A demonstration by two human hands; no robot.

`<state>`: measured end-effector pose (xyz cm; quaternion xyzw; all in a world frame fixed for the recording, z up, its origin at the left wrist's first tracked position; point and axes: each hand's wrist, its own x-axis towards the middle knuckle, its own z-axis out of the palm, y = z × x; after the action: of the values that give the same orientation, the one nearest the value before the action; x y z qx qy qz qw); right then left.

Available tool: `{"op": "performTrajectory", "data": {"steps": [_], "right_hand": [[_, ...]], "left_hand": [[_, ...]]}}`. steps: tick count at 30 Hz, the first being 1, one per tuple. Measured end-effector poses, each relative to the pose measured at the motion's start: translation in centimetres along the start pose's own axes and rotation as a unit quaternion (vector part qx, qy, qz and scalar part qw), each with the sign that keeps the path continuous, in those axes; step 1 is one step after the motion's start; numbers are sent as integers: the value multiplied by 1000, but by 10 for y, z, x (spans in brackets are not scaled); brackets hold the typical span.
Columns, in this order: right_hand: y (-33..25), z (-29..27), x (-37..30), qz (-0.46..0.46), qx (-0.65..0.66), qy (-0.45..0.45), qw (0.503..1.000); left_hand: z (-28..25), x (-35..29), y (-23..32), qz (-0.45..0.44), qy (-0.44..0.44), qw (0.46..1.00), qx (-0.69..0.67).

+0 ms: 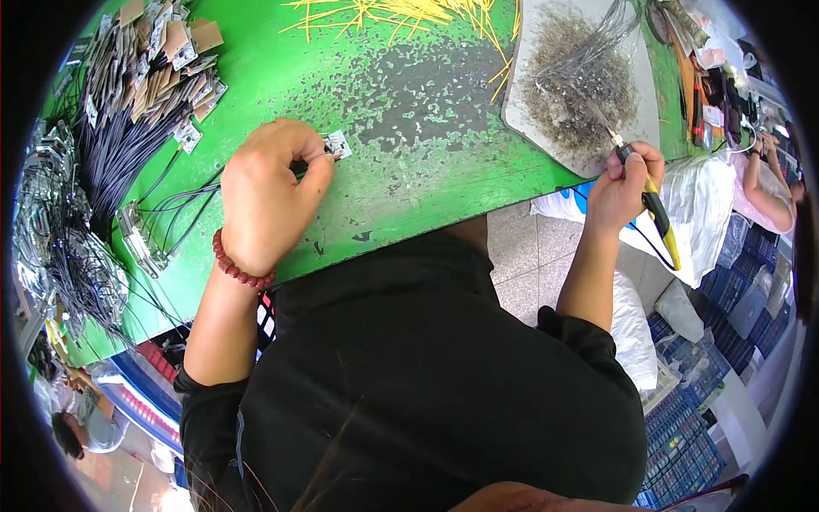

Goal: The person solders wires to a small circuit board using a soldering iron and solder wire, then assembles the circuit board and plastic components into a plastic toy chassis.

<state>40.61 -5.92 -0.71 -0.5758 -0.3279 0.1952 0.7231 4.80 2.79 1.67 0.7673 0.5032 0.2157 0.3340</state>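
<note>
My left hand [271,183] is closed on a small circuit board [339,143], whose pale end sticks out past the thumb and fingertips just above the green table. Dark cables run from under this hand toward the left. A red bead bracelet circles that wrist. In my right hand [623,189] is a soldering iron [659,218] with a yellow and black handle, gripped near its front. Its thin tip points up and left over a grey slab [644,128] covered in dark crumbly residue. Thin silvery wire [589,53], probably solder, lies across the residue.
Black cables [98,175] with small boards at their ends are heaped at the left. Tangled metal-ended leads [55,205] lie beyond them, beside a metal bracket [141,239]. Yellow thin tubes [384,12] are scattered at the far edge. White sacks [682,200] stand right of the table.
</note>
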Motion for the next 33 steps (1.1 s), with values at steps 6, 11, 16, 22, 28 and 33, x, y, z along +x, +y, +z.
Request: {"op": "performTrajectory", "data": {"steps": [6,11,16,22,28,33], "right_hand": [[7,3,7,-27,-46,-10,999],[9,8,7,-27,-61,-8,998],[12,7,9,-23,-105,-3,994],[15,3,9,-26,-46,-35,998],[14,5,9,-47,-52,3,998],[1,26,-11,-35,-14,-50,998]], "left_hand": [[0,0,1,-5,2,1000,-10],[0,0,3,-10,1,1000,-17],[0,0,2,-13,2,1000,-22],[2,0,0,12,18,1000,-17],[1,-1,-1,9,16,1000,-9],[2,-3,-7,51,38,997,39]]}}
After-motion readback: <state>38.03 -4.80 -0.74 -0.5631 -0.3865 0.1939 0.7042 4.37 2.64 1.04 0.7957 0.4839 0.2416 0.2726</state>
